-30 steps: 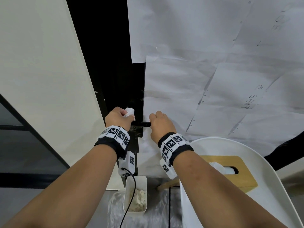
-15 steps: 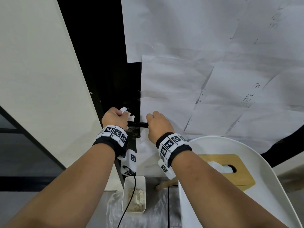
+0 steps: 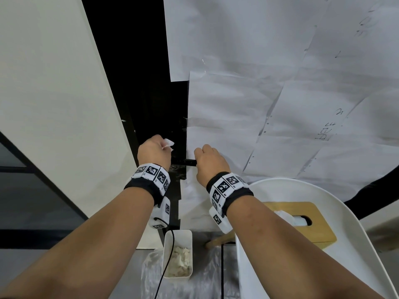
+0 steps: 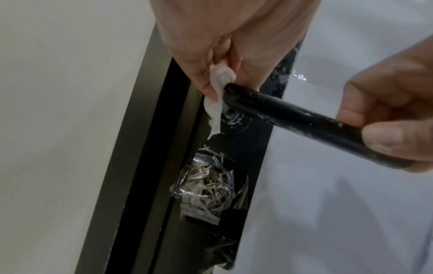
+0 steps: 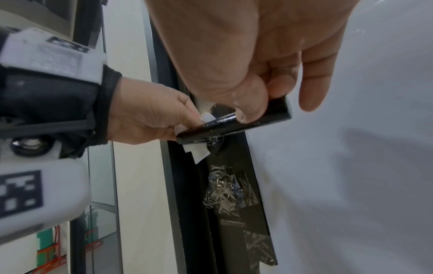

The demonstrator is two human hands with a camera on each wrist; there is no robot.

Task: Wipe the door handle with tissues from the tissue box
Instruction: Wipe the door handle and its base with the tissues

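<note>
A black bar-shaped door handle [image 3: 185, 162] [image 4: 293, 115] [image 5: 225, 126] sticks out from the dark door edge. My right hand [image 3: 208, 161] [image 4: 384, 120] [image 5: 253, 100] grips its free end, thumb underneath. My left hand [image 3: 153, 152] [image 4: 222, 61] [image 5: 150, 122] pinches a crumpled white tissue [image 3: 168, 144] [image 4: 216, 100] [image 5: 196, 150] against the handle's pivot end, next to the round base. A wooden tissue box [image 3: 306, 223] with a tissue poking from its slot sits on the white chair at my lower right.
The door is covered with taped white paper sheets [image 3: 269, 104]. A white chair [image 3: 356, 244] stands at the lower right. Below the handle, a white bin [image 3: 177, 253] holds used tissues. Crinkled clear tape [image 4: 208, 185] covers the lock area. A cream wall [image 3: 54, 104] is at left.
My left hand with the tissue has shifted slightly left and up along the handle's pivot end. The right hand keeps its grip on the handle's free end.
</note>
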